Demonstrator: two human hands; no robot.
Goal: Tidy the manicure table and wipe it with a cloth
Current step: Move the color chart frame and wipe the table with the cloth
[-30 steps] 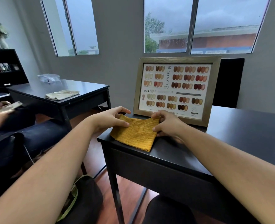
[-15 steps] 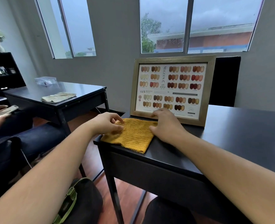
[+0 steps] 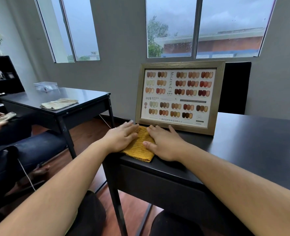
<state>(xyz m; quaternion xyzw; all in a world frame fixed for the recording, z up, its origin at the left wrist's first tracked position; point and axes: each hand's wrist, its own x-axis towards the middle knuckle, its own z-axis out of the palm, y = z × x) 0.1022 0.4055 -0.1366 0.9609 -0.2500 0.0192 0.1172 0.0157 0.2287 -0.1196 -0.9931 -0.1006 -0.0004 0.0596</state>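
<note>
Pressing flat now, my left hand (image 3: 122, 138) and right hand (image 3: 164, 143) lie with straight fingers on the yellow cloth (image 3: 139, 148); before, they pinched it. It sits at the table's (image 3: 251, 142) near left corner, just before the frame (image 3: 221, 92); bare top spreads right.

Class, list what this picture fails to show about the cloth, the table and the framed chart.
Head view:
Yellow cloth: both sides covered by the left hand and right hand.
Black table: right end cut off by the picture edge.
Framed chart: shade labels too small to read.
</note>
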